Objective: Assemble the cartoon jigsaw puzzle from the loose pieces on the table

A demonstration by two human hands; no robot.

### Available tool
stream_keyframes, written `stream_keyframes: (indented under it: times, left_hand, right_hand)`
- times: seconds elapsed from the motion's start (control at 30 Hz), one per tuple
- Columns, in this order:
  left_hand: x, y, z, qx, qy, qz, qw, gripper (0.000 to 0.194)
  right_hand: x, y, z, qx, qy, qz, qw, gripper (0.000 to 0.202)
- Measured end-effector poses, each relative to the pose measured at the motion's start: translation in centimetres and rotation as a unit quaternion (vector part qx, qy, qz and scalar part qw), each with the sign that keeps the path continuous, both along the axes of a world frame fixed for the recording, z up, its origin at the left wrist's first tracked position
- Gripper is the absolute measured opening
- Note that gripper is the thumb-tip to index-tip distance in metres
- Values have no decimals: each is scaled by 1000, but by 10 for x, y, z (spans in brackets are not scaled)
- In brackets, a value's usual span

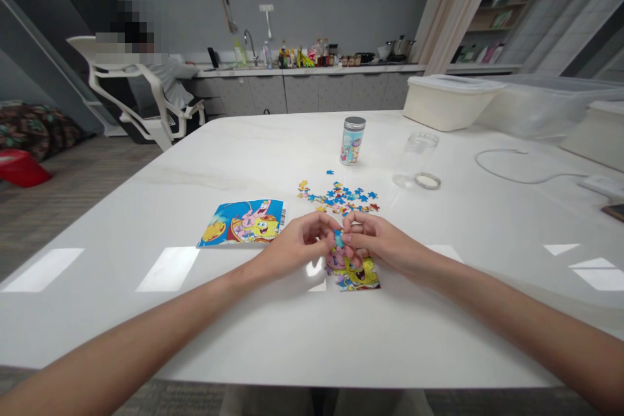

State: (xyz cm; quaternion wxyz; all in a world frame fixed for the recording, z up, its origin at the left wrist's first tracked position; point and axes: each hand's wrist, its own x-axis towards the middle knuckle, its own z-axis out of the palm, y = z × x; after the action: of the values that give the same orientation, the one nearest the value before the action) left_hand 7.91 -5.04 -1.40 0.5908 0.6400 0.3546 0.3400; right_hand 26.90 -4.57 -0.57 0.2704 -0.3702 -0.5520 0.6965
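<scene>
My left hand [306, 238] and my right hand [374, 238] meet over the front middle of the table. Between their closed fingertips is a small blue jigsaw piece [338, 240]. Directly under them lies a partly joined jigsaw puzzle [359, 278], with a yellow cartoon face and pink parts; my fingers cover its upper portion. Just beyond my hands, loose jigsaw pieces [345, 195], mostly blue with some yellow and red, are scattered in a heap. Left of my left hand rests a printed picture sheet [244, 222] showing pink and yellow cartoon figures on blue.
Behind the pieces stands a cartoon-printed canister [352, 142] with a grey lid. To its right are a clear jar [420, 153] and a ring-shaped lid [428, 181]. A white cable [517, 179] and storage boxes [448, 101] occupy the right side. A person sits on a white chair [156, 88] at far left.
</scene>
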Motion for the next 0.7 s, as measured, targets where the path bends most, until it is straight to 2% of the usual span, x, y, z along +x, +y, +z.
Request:
stream_keyframes:
  times: [0.17,0.27,0.53,0.7]
  left_hand:
    - [1,1,0,-5,-23,48,999,22]
    - [1,1,2,-4,-10,45,999,21]
    - [-1,-2,5,-8,-11,15,1000,17]
    - [-2,-1,3,25,5,10,1000,18]
  right_hand:
    - [1,-2,0,-4,14,46,999,32]
    - [1,-2,0,-6,11,64,998,31]
    - [1,-2,1,-7,28,56,998,38]
    - [2,-2,-1,4,27,64,998,38]
